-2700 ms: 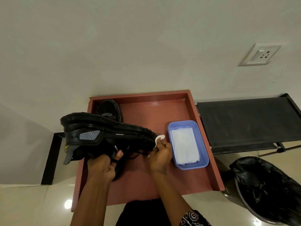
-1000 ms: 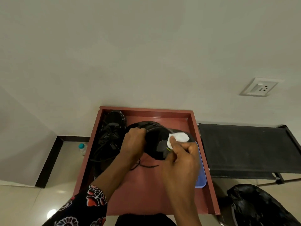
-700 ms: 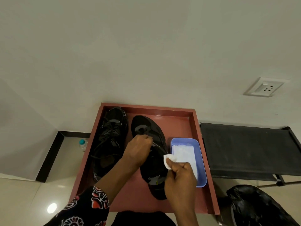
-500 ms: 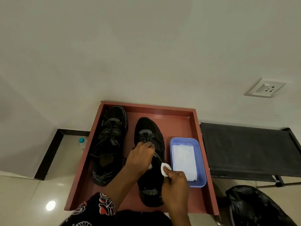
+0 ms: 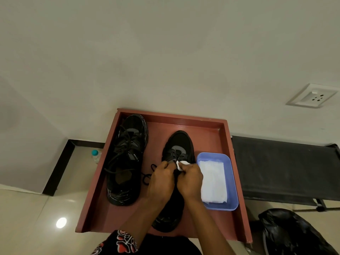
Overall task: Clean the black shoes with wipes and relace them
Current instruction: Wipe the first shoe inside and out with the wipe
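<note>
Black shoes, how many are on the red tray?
2. One black shoe lies at the tray's left; the other stands mid-tray under both hands, beside the blue tub.

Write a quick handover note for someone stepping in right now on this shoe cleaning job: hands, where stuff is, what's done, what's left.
Left hand: fingers curled at the laces of the right-side shoe; exact hold hidden.
Right hand: pinches a small used wipe over the same shoe's tongue.
Both shoes stand upright, toes away, in the red tray; the left-side shoe lies untouched, laces loose.
Fresh wipes sit in the blue tub on the tray's right.
Done: cannot tell how much is wiped.
Left: finish wiping, relace both shoes.
</note>
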